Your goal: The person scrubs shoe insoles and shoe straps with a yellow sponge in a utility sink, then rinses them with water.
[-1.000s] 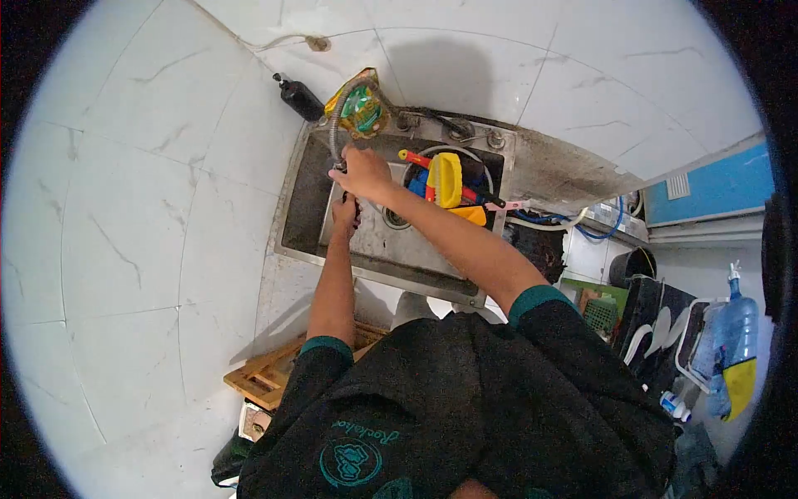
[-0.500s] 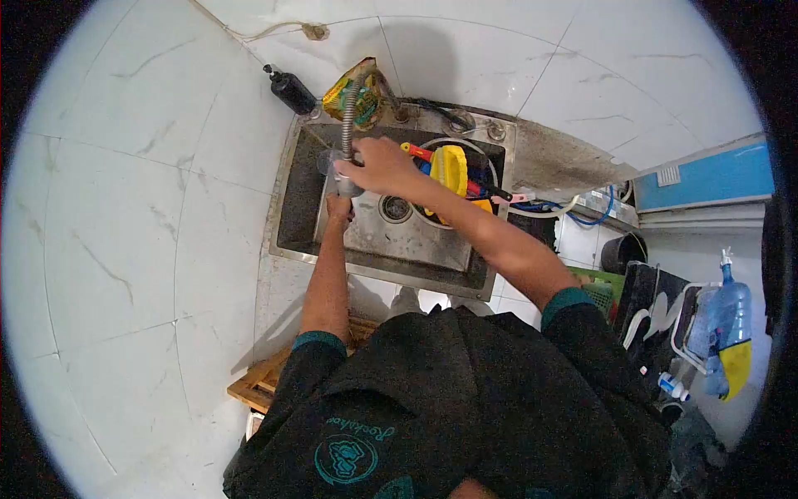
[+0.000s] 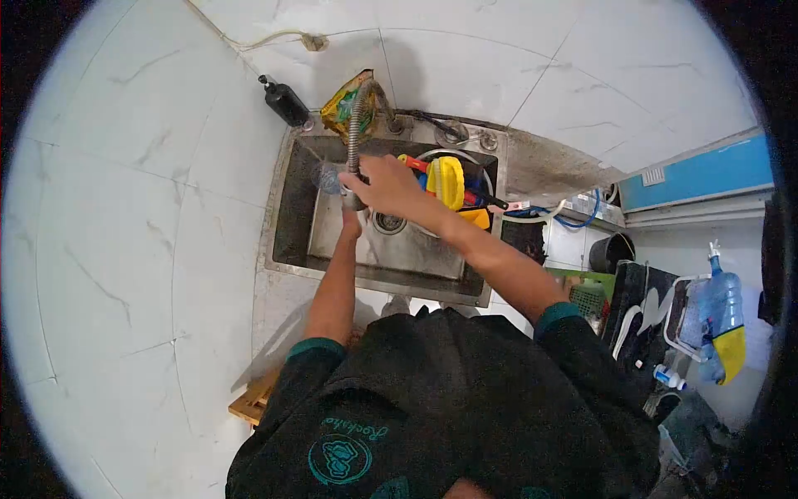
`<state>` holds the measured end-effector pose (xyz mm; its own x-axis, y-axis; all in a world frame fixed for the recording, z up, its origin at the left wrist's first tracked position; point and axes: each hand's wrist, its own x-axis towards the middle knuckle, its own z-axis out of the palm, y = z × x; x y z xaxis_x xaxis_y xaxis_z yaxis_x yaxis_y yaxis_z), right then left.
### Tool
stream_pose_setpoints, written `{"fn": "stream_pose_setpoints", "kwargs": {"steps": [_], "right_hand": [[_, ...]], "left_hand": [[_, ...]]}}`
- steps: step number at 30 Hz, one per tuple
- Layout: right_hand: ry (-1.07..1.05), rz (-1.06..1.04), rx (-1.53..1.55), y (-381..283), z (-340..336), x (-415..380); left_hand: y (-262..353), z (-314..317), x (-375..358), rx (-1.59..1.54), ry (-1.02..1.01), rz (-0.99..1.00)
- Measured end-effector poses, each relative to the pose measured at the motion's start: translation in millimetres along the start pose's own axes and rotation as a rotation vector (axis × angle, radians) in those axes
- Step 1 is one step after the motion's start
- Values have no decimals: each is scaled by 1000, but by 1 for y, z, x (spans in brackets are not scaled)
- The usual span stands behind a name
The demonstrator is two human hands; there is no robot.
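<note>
My right hand (image 3: 381,185) reaches over the sink (image 3: 416,259), its fingers closed round the spout head (image 3: 353,193) of a flexible metal faucet hose (image 3: 356,125). Just left of the spout is a clear plastic container (image 3: 326,177); its exact kind is hard to make out. Below the spout my left hand (image 3: 351,223) is closed at the container's near end, its fingers mostly hidden behind the spout head. To the right of my right hand a yellow scrub brush (image 3: 447,183) and other coloured tools lie in a round basin.
A black pump bottle (image 3: 285,101) and a yellow-green pouch (image 3: 342,108) stand behind the sink, against the tiled wall. The drain (image 3: 389,223) shows in the sink floor. At right are hoses (image 3: 540,218), a black bucket (image 3: 611,252) and a blue water bottle (image 3: 725,299).
The view has shifted slightly. My left hand has moved right, further beneath the spout head, and the clear container has tilted leftward. My right hand stays on the spout.
</note>
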<state>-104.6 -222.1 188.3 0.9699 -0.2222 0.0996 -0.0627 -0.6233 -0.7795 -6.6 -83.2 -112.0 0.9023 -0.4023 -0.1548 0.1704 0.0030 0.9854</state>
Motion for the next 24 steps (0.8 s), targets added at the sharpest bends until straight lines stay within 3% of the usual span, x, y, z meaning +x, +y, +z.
{"fn": "stream_pose_setpoints", "kwargs": {"steps": [5,7,8,10,12,14,16,18,22,24], "right_hand": [[75,-71,-34,7,1,-7],[54,-75,-20,9,-7,-13],[48,-66,-23,10,-8,-14],[54,-53,-19,11,-5,-16],[77,-51,-7,10,0,-14],[60,-37,-39,7,5,-11],[60,-30,-65,4,12,-8],[87,-31,-85,5,21,-4],[100,3,-55,4,40,9],[163,-13,40,-3,60,25]], "left_hand": [[65,40,-34,520,-259,453],[77,42,-42,492,-342,230],[81,41,-48,424,-394,-98],[73,29,-55,616,-449,148],[71,23,-54,668,-475,198],[62,17,-54,675,-480,62],[50,8,-55,874,-502,-35],[29,0,-48,1068,-440,-6],[-8,-3,-25,1158,-288,286],[21,2,-30,1098,-285,329]]}}
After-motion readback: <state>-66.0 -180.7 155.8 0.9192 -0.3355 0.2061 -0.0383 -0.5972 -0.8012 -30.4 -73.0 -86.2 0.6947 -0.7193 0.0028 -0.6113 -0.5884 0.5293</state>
